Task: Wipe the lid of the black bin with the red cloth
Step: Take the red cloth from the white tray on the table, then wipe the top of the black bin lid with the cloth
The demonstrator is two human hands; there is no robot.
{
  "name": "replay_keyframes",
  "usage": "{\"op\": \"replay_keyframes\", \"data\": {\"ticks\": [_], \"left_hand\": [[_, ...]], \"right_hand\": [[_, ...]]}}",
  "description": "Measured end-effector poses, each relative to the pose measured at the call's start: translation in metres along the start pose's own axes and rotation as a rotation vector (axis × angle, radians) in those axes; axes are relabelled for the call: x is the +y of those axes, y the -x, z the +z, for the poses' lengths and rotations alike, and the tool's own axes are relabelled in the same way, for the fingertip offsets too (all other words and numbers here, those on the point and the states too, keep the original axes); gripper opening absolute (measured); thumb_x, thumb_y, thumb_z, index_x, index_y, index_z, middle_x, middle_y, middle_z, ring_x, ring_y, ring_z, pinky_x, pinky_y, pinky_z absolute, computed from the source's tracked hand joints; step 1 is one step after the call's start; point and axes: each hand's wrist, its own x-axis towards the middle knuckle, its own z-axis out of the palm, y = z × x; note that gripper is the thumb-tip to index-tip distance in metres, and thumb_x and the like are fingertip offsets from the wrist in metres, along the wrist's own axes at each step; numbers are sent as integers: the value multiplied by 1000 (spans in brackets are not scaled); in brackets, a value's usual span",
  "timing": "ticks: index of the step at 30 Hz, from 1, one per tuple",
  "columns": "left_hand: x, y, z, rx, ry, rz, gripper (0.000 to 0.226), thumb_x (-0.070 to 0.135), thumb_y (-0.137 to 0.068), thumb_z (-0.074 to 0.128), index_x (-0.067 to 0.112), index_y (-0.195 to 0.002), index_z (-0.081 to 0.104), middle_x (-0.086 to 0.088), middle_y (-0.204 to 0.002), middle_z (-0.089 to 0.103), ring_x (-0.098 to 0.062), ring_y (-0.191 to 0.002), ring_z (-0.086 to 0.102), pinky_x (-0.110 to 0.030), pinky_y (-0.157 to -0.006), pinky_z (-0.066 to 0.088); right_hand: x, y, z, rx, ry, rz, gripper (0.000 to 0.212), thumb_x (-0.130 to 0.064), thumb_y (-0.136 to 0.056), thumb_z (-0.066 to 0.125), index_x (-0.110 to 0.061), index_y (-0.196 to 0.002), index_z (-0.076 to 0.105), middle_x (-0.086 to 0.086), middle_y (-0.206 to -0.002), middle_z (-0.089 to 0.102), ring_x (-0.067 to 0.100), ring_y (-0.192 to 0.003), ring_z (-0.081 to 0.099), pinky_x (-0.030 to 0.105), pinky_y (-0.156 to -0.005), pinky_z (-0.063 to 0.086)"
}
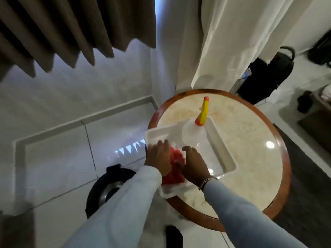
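Note:
The red cloth (174, 162) lies bunched in the near left part of a white tray (222, 149) on a round table. My left hand (159, 156) rests on the cloth's left side with fingers spread over it. Gripping the cloth's right side is my right hand (194, 162), a bracelet at its wrist. The black bin (100, 188) stands on the floor to the left of the table, its shiny lid (111, 191) partly hidden behind my left sleeve.
A clear spray bottle (194, 134) with a yellow and orange trigger stands in the tray's far part. The round marble table (250, 133) has a wooden rim. Dark bags (268, 76) sit on the floor behind it. Curtains hang at the top.

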Motion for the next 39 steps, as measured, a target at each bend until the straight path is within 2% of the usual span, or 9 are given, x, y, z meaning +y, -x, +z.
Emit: {"op": "replay_keyframes", "data": {"ticks": [5, 9, 12, 18, 22, 28, 34, 36, 39], "left_hand": [[-5, -21, 12, 84, -276, 112, 42, 24, -79, 63, 10, -118, 57, -17, -119, 62, -37, -113, 58, -55, -121, 8], [-3, -18, 3, 68, -44, 112, 25, 19, -81, 60, 9, -104, 60, -17, -113, 63, -37, -110, 58, -46, -112, 32], [-10, -10, -19, 174, 351, 115, 25, 5, -82, 57, 6, -106, 62, -19, -113, 60, -36, -107, 57, -41, -99, 46], [-60, 34, -77, 306, 668, 279, 21, 7, -89, 64, 7, -109, 69, -8, -104, 71, -16, -93, 61, -9, -81, 44], [-117, 64, -73, 265, 764, 198, 20, 7, -91, 62, 4, -110, 69, -13, -105, 72, -24, -98, 67, -30, -90, 56], [-221, 87, 21, 395, 820, -84, 32, 12, -80, 75, 14, -112, 70, -1, -106, 71, -16, -101, 65, -27, -92, 53], [-320, 118, 162, 639, 710, -171, 66, 28, -81, 73, 7, -138, 48, -11, -143, 53, 1, -130, 41, -1, -108, 27], [-342, 125, 205, 581, 677, -141, 86, 39, -81, 73, 12, -150, 29, -4, -160, 25, 5, -147, 12, -8, -118, 11], [-356, 121, 247, 386, 506, 52, 125, 65, -72, 71, 8, -154, -4, -7, -166, -8, -17, -153, -11, -26, -124, -8]], "right_hand": [[10, -16, 24, 12, -13, 29, 52, -26, -80, 70, -11, -123, 46, 17, -115, 60, 38, -104, 57, 38, -81, 44], [1, -11, 14, 2, -134, 75, 63, -10, -82, 68, -14, -138, 40, 15, -114, 68, 34, -109, 62, 39, -94, 47], [-14, -5, -18, 41, -99, -3, 51, -10, -83, 69, -13, -132, 53, 15, -112, 71, 33, -106, 64, 39, -96, 48], [-81, 11, -65, -65, -230, -190, 29, -17, -90, 61, -20, -119, 60, 4, -115, 66, 24, -103, 60, 42, -91, 51], [-122, 28, -7, -182, -356, -236, 34, -25, -95, 55, -25, -127, 46, 4, -118, 61, 27, -104, 62, 44, -87, 55], [-128, 29, 147, -126, -340, -182, 39, -15, -91, 61, -24, -128, 49, -3, -106, 63, 24, -98, 65, 44, -85, 57], [-94, 17, 261, -130, -346, -69, 36, -14, -93, 59, -15, -128, 51, 6, -123, 59, 30, -110, 58, 57, -95, 51], [-87, 9, 283, -117, -372, -63, 37, -15, -94, 58, -19, -129, 50, 4, -126, 57, 27, -112, 57, 55, -97, 51], [-82, 2, 306, -160, -426, -77, 38, -20, -92, 60, -23, -129, 52, -3, -123, 58, 20, -112, 58, 45, -96, 51]]}}
